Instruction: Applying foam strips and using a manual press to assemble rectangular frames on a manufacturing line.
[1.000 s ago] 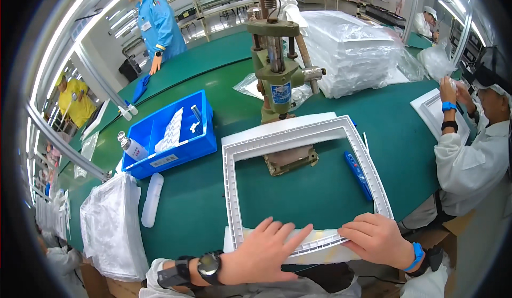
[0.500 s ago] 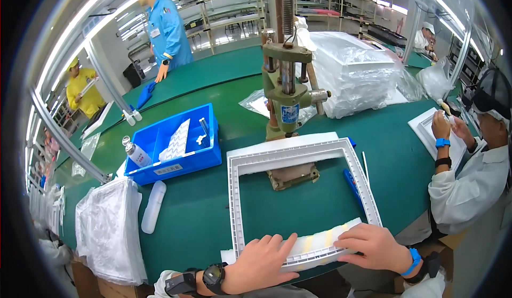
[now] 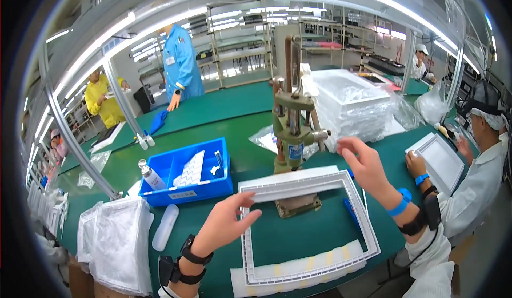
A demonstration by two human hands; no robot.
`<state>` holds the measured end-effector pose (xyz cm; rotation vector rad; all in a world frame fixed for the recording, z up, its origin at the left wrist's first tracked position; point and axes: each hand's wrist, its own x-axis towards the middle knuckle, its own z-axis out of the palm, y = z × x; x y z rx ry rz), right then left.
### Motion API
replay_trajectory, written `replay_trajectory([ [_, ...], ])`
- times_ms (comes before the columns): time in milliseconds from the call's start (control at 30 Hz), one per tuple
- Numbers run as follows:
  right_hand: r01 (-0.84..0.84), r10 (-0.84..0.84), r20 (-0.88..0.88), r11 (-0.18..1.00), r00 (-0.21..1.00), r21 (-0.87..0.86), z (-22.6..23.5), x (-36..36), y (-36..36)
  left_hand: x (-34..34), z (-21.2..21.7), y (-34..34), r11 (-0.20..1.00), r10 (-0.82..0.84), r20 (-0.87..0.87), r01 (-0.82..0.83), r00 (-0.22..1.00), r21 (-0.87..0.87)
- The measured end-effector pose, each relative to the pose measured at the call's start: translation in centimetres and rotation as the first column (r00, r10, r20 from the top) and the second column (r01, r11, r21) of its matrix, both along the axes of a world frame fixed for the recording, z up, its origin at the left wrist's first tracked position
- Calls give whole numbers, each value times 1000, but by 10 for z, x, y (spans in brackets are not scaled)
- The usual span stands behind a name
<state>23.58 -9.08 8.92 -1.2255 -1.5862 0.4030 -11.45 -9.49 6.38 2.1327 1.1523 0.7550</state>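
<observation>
A white rectangular plastic frame (image 3: 247, 252) lies on the green bench below a bench press (image 3: 294, 130). Under its near side sits a white foam strip (image 3: 239, 283) with yellow bands, and another white foam piece (image 3: 320, 171) lies along the far side. My left hand (image 3: 226, 220) is over the frame's left side, thumb and fingers apart, nothing between them. Raised beyond the far right corner, my right hand (image 3: 365, 164) is empty, its fingers loosely bent and apart. Whether the left fingertips touch the frame I cannot tell.
A blue divided bin (image 3: 186, 192) with a bottle stands at left, near a white oblong case (image 3: 166, 227) and plastic-wrapped panels (image 3: 120, 244). Wrapped white parts (image 3: 346, 103) are stacked behind the press. At right, a co-worker (image 3: 482, 156) handles a white frame. A blue tool (image 3: 351, 212) lies inside my frame.
Both hands have come off the frame's near side. The left moved up to its left side, the right up past the far right corner. The view has tilted upward.
</observation>
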Motion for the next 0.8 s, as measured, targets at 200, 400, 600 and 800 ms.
replay_trajectory([
  [200,188,-188,-45,982,981,-3,-1,6,94,51,12,62,953,51,-14,-45,999,299],
  [400,120,-137,-294,990,946,-75,-13,0,94,55,-5,71,962,89,-21,-80,996,260],
  [600,17,-21,67,998,997,60,-35,-25,4,54,-22,7,917,57,-437,126,897,378],
  [800,78,119,698,967,706,-243,-81,-36,-36,88,-55,15,941,-12,-706,246,708,232],
])
